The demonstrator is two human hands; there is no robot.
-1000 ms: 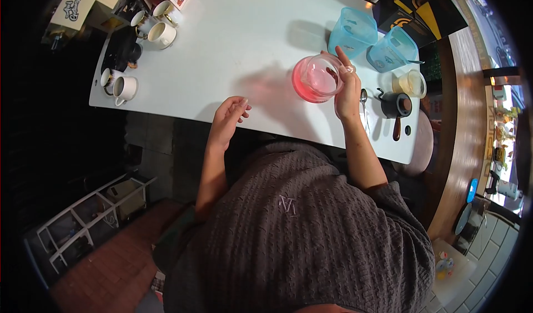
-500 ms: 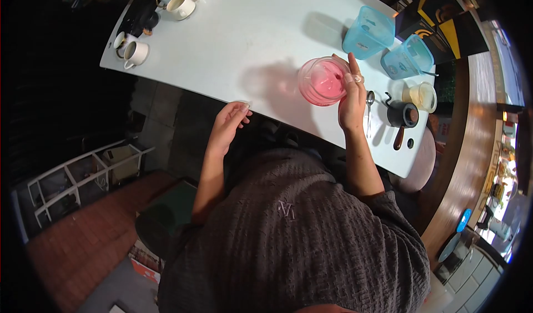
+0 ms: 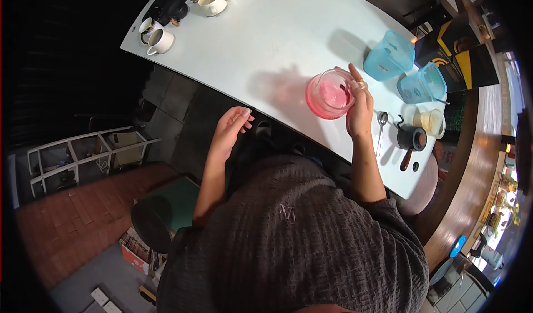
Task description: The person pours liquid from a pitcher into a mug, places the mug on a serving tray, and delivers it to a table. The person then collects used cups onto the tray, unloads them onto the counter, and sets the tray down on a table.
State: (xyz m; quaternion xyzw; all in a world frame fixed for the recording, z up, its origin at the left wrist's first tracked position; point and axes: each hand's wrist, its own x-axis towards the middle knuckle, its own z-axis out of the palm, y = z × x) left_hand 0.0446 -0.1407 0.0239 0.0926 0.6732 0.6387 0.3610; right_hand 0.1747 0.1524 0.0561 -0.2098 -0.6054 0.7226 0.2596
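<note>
My right hand (image 3: 361, 110) is wrapped round the right side of a clear glass vessel (image 3: 330, 93) with pink liquid in it, held over the white table (image 3: 266, 41). My left hand (image 3: 229, 132) is near the table's front edge, its fingers curled and the thumb near the index finger; whether something small is between them cannot be made out. Right of my right hand lie a spoon (image 3: 381, 125) and a black portafilter (image 3: 411, 138) with a wooden handle. Beside these stands a clear cup with pale contents (image 3: 431, 123).
Two blue plastic containers (image 3: 390, 56) (image 3: 422, 83) stand at the table's right. Several cups, among them a white mug (image 3: 160, 41), and a black object (image 3: 169, 4) are at the far left. A white rack (image 3: 91, 157) and a green stool (image 3: 169, 207) are at the lower left.
The view has turned, so the table appears more slanted. My right hand still holds the glass vessel, which now shows its opening tilted differently. My left hand remains curled.
</note>
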